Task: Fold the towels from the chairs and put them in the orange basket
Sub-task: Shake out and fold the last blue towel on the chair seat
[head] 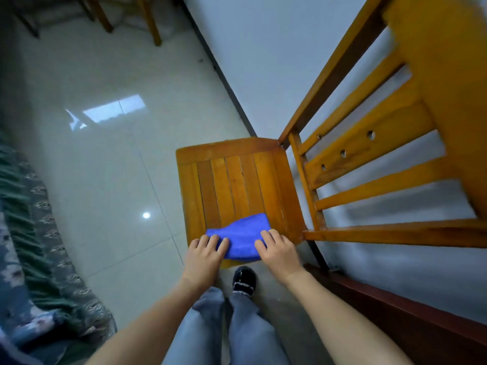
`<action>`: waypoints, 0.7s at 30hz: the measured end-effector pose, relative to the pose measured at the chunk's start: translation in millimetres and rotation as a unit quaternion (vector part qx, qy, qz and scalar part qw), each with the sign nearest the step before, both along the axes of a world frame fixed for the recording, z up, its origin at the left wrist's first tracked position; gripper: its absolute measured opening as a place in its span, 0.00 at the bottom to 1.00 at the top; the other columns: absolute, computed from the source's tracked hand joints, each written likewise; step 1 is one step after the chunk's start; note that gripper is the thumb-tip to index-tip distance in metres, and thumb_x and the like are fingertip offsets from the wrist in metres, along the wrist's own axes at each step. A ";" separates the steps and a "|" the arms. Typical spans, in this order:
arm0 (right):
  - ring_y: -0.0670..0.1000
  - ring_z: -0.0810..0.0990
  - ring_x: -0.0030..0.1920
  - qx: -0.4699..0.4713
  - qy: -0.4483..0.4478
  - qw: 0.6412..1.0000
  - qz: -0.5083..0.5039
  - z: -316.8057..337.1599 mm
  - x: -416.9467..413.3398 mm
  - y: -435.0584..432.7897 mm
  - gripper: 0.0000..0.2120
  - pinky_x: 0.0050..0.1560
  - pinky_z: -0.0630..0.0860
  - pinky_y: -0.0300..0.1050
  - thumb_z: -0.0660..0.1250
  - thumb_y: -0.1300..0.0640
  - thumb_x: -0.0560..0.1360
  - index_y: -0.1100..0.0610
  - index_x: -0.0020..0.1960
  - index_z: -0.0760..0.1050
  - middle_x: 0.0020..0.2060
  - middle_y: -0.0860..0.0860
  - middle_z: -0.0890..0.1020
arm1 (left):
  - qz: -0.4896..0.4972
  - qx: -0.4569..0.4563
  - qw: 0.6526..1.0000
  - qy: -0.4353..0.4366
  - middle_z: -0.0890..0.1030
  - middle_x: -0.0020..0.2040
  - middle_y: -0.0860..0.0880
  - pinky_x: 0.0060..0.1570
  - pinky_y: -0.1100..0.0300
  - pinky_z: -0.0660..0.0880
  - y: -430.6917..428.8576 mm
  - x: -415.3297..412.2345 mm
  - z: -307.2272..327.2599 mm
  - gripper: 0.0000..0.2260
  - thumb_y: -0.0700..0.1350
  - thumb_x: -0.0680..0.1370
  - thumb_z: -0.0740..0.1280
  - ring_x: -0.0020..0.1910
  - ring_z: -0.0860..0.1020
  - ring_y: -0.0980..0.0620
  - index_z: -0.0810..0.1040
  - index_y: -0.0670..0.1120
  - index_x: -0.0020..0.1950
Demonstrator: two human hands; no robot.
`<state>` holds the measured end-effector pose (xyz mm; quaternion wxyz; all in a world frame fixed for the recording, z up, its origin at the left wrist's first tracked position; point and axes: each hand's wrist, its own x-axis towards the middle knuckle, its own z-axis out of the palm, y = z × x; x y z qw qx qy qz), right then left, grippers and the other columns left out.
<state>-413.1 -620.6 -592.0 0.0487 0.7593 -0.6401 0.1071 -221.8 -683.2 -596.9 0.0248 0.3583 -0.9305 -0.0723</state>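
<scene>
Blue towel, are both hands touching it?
Touching. The head view shows the left hand resting on the blue towel at its left edge and the right hand at its right edge.

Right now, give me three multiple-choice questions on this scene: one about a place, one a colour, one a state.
1. Where is the towel? A on the floor; B on the chair seat, near edge; C over the chair back.
2. Its colour? A blue; B orange; C white.
3. The hands? A both touch the towel; B one lifts it high; C neither touches it.
Answers: 1 B, it lies on the slatted seat; 2 A, the cloth is blue; 3 A, the left hand and right hand both rest on its ends.
</scene>
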 end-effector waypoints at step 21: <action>0.51 0.77 0.31 -0.318 0.246 0.910 0.097 379.3 -81.3 -149.7 0.18 0.25 0.70 0.40 0.68 0.69 0.58 0.57 0.41 0.63 0.34 0.54 0.80 | 0.028 -0.373 0.916 0.143 0.81 0.40 0.46 0.33 0.56 0.75 -147.1 -53.8 350.2 0.27 0.36 0.58 0.76 0.34 0.78 0.46 0.71 0.45 0.53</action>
